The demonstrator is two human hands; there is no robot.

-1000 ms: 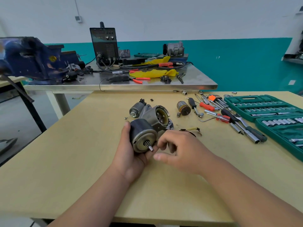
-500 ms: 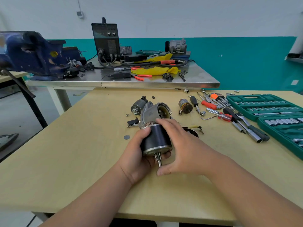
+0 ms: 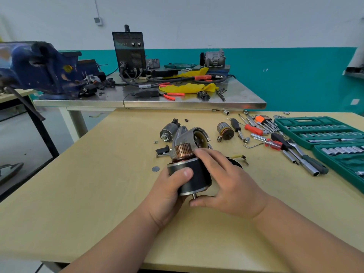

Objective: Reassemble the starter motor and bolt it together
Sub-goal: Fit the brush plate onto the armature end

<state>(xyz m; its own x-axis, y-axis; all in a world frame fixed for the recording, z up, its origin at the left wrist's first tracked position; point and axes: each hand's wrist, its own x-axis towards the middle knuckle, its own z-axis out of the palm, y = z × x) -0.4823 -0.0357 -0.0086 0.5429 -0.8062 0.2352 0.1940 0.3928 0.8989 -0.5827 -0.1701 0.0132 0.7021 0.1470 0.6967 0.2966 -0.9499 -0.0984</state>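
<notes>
My left hand (image 3: 167,192) grips the black motor housing (image 3: 194,174) from the left, thumb across its side. The armature's copper commutator (image 3: 182,150) sticks out of the housing's far end and its steel shaft (image 3: 194,196) out of the near end. My right hand (image 3: 228,182) wraps the housing from the right, fingers over the top by the commutator, thumb under the shaft. The grey nose housing (image 3: 189,135) lies just behind on the wooden table (image 3: 98,184). Beside it sits the solenoid (image 3: 169,130).
A second armature (image 3: 225,131), screwdrivers (image 3: 254,129), a ratchet (image 3: 303,154), hex keys and green socket cases (image 3: 319,129) lie to the right. A small disc (image 3: 155,169), a bolt and a black part lie left of the motor. Behind stands a steel bench with a blue vise (image 3: 39,66) and a welder.
The housing turned from facing me to pointing its shaft toward me and then lifted more upright, exposing the commutator. My right hand moved from the shaft to around the housing.
</notes>
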